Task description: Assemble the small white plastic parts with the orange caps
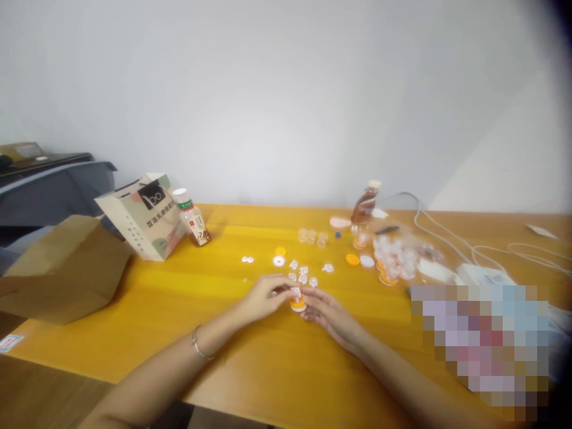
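Observation:
Low over the middle of the table, both hands meet at a round orange-and-white piece (298, 305). A small white piece with holes (295, 292) stands on its top. My left hand (266, 296) is closed, thumb and fingers pinching at this small white piece. From the other side, my right hand (328, 313) has its fingers closed on the side of the round piece. Just beyond the hands lie several white spoked pieces (303, 278), like little wheels with a tab. Behind them are a white disc (279, 261) and an orange disc (280, 251).
Clear small cups (310, 237) stand farther back. To the right are an orange lid (353, 259), a pile of clear domed parts (397, 256), a brown drink bottle (366, 202) and white cables (440, 229). A paper bag (147, 220), a bottle (192, 217) and a cardboard box (67, 268) stand left.

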A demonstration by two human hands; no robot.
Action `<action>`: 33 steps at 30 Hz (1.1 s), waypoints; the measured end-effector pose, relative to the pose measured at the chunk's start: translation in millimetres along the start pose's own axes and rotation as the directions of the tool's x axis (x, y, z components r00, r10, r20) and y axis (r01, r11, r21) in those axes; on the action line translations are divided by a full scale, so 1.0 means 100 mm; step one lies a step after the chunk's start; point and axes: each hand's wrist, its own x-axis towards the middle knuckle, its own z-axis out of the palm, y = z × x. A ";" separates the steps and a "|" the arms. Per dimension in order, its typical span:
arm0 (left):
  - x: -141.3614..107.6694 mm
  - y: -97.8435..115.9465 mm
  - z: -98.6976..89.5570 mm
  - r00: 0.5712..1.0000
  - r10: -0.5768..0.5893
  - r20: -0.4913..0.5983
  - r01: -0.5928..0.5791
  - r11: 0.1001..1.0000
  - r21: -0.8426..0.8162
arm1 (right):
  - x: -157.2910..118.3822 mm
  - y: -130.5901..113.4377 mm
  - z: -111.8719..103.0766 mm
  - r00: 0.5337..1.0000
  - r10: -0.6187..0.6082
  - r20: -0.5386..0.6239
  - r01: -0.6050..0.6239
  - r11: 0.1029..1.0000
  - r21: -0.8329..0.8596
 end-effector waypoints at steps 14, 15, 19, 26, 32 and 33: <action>-0.06 -0.11 0.10 0.987 -0.162 0.005 0.155 0.937 -0.312 | 0.03 0.05 -0.01 0.991 -0.131 0.032 0.131 0.991 -0.014; -0.06 -0.11 0.10 0.986 -0.164 0.005 0.158 0.936 -0.314 | 0.03 0.06 0.00 0.989 -0.143 0.030 0.144 0.989 -0.037; -0.05 -0.13 0.09 0.985 -0.171 -0.012 0.159 0.939 -0.304 | 0.03 0.07 0.00 0.987 -0.161 0.026 0.162 0.983 -0.082; -0.07 -0.13 0.13 0.990 -0.136 -0.024 0.124 0.954 -0.272 | 0.02 0.06 -0.01 0.989 -0.132 0.063 0.134 0.991 -0.016; 0.34 -0.23 -0.25 0.984 -0.061 0.165 0.072 0.995 -0.063 | 0.03 0.05 -0.03 0.989 -0.143 -0.031 0.141 0.989 -0.046; 0.49 -0.27 -0.33 0.997 -0.049 0.066 0.045 0.997 0.055 | 0.04 0.06 -0.04 0.989 -0.139 -0.045 0.137 0.989 -0.047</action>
